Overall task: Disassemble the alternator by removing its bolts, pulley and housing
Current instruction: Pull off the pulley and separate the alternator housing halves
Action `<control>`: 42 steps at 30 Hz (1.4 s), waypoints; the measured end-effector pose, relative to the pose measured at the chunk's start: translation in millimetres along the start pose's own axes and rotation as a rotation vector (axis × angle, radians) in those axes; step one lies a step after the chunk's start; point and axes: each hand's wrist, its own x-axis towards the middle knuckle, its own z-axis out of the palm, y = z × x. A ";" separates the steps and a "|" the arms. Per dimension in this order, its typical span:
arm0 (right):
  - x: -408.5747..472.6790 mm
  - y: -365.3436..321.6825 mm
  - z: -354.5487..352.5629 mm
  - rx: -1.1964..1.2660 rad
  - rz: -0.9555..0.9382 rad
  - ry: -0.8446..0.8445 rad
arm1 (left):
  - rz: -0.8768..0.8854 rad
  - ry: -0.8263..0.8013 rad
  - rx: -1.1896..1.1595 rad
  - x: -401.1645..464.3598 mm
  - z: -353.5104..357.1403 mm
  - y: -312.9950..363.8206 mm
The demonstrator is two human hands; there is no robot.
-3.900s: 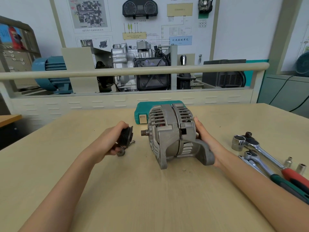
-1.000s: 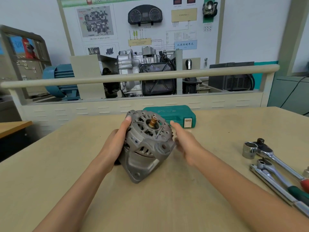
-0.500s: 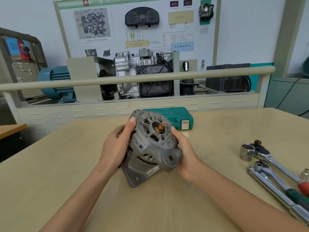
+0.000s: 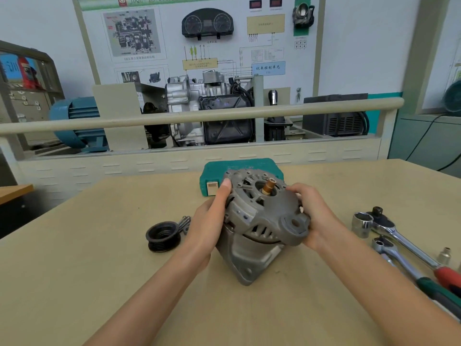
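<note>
Here your left hand (image 4: 208,226) and right hand (image 4: 315,216) gripped the alternator (image 4: 259,226) on the surface (image 4: 99,283); behind it the green case (image 4: 249,166) lay closed, the pulley (image 4: 163,236) to the left.

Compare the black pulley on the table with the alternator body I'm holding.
The pulley is black and small; the alternator body is grey and far bulkier. The pulley lies free on the table; the left hand and right hand grip the body, tilted with its shaft up. Both are round.
</note>
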 end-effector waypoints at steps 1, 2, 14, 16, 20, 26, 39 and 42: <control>-1.2 -3.6 -1.7 0.014 0.011 0.002 | 0.004 -0.017 0.014 -0.1 1.2 0.4; -2.5 -5.3 -2.3 0.025 0.024 -0.001 | 0.005 -0.028 0.034 -0.5 1.2 0.6; -2.2 11.0 -8.3 0.155 0.007 -0.119 | 0.022 -0.168 0.147 19.8 1.7 36.5; -2.5 9.9 -6.3 0.115 -0.005 -0.162 | -0.001 -0.187 0.096 19.9 3.7 35.9; -6.3 2.7 -1.2 0.062 0.037 -0.156 | 0.037 -0.123 -0.023 18.4 5.4 26.9; -7.4 -10.0 7.6 -0.024 0.059 -0.134 | 0.047 0.000 -0.144 10.8 5.4 13.6; -17.1 16.9 27.9 0.250 -0.231 -0.134 | 0.120 0.328 -0.574 -14.7 -2.4 -21.6; -29.3 23.1 31.6 0.089 -0.288 -0.218 | 0.169 0.379 -0.516 -16.6 -11.0 -23.1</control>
